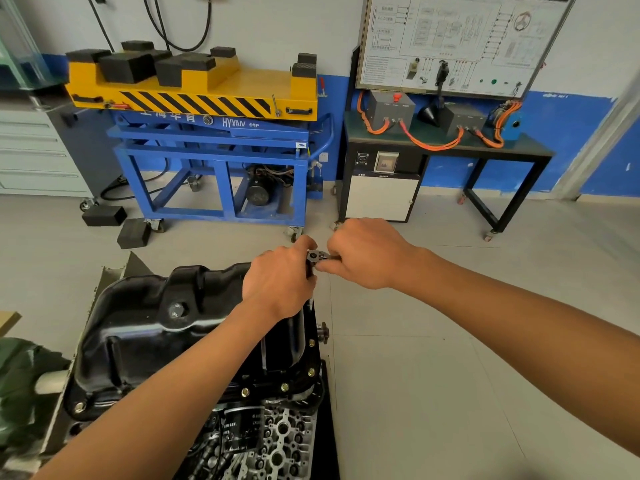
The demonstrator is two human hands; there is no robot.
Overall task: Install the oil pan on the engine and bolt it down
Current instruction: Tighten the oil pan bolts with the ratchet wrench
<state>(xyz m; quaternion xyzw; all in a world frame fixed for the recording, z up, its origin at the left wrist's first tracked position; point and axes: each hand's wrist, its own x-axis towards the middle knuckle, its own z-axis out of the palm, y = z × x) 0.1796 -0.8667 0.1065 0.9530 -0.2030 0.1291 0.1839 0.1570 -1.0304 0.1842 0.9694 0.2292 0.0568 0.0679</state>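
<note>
A glossy black oil pan (145,327) lies on the engine (277,445) at the lower left, with brass-coloured bolts (284,387) along its near and right flange. Above the pan's far right corner, both hands meet on a small ratchet wrench (316,256). My left hand (277,282) curls round the extension below the ratchet head. My right hand (363,254) grips the handle, which is mostly hidden in the fist. The lower end of the tool sits behind my left hand.
A blue and yellow lift cart (214,133) stands against the far wall, with two black blocks (104,215) on the floor beside it. A black training bench (446,143) with orange cables is at the right. Grey tiled floor (450,341) lies to the engine's right.
</note>
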